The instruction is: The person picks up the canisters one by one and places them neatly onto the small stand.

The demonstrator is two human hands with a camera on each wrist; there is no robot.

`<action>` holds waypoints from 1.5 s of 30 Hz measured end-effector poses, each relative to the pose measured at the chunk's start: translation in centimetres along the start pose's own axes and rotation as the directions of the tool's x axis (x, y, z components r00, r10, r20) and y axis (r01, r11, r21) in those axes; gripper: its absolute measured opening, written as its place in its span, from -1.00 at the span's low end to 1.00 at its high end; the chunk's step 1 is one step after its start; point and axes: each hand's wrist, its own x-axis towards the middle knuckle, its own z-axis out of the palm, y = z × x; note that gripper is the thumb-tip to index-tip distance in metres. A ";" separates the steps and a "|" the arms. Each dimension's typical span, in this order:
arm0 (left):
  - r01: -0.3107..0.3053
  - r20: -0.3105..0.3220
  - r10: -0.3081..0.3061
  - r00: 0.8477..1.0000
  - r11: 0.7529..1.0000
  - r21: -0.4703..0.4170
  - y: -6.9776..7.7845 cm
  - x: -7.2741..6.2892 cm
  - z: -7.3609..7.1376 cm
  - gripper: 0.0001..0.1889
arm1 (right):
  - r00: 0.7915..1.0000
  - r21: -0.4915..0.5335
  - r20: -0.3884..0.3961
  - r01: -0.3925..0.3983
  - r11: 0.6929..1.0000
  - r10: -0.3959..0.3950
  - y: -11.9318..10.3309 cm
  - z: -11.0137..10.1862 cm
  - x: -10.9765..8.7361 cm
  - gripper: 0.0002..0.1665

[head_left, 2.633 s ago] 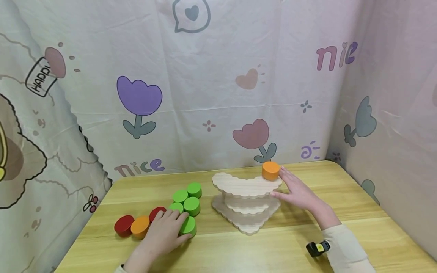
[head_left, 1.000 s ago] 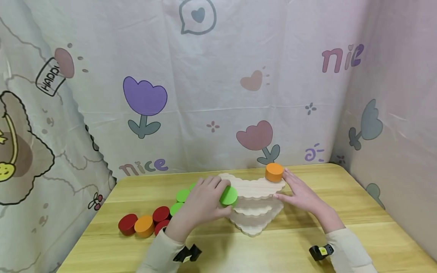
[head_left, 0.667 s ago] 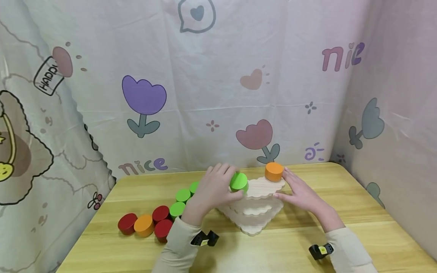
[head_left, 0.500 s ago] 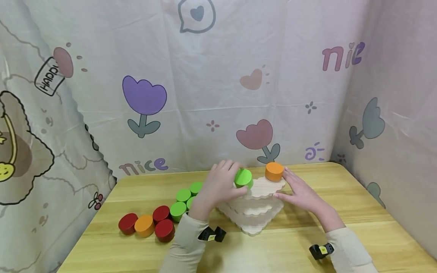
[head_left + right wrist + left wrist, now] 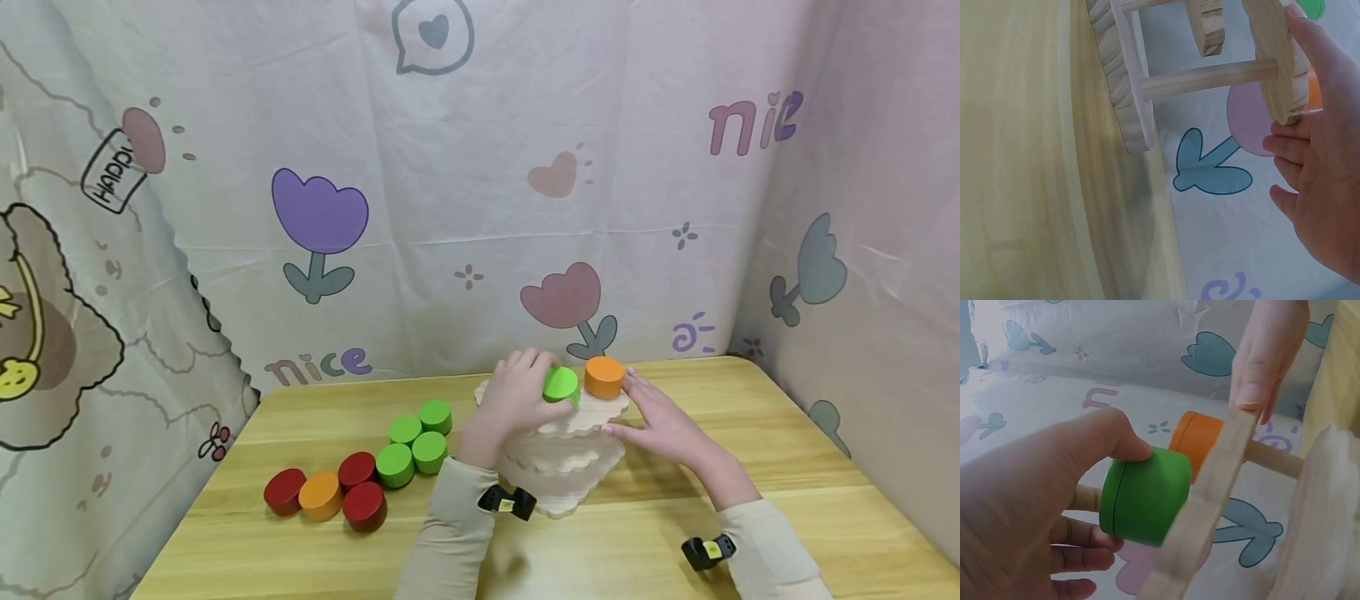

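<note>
My left hand (image 5: 517, 396) pinches a green round block (image 5: 562, 386) between thumb and fingers, over the top tier of a tiered wooden stand (image 5: 600, 411). In the left wrist view, the green block (image 5: 1150, 497) is tilted at the scalloped top board (image 5: 1207, 494); whether it bears fully on it, I cannot tell. An orange round block (image 5: 604, 377) sits on the board's right end, a small gap from the green one. My right hand (image 5: 663, 422) spans that end with fairly straight fingers, its thumb touching the board's edge. In the right wrist view, its fingertips (image 5: 1288, 147) lie by the board's corner.
Left of the stand, several green blocks (image 5: 395, 465) form a cluster on the wooden table (image 5: 600, 558). Beside them lie red blocks (image 5: 365, 506) and an orange block (image 5: 321, 496). A printed cloth (image 5: 450, 167) hangs behind the table. Both wrists wear small black cameras (image 5: 507, 502).
My left hand has taken a green block from the cluster, lifted it, and carried it right over the top tier toward the orange block. My right hand has stayed at the board's edge.
</note>
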 end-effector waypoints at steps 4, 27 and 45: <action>0.010 -0.003 -0.010 1.000 1.000 0.026 0.5 0.2 0.7 -0.44 | 1.000 0.005 0.002 -0.002 1.000 0.002 0.1 0.0 0.0 0.13; 0.025 -0.037 -0.023 0.999 0.998 0.064 1.5 0.3 1.7 -0.40 | 1.000 0.017 0.007 -0.006 1.000 0.006 0.3 0.1 0.0 0.14; -0.107 -0.192 0.151 0.970 0.969 0.221 0.7 -3.9 -2.1 -0.51 | 1.000 0.009 -0.006 -0.002 1.000 0.002 0.5 0.4 0.0 0.14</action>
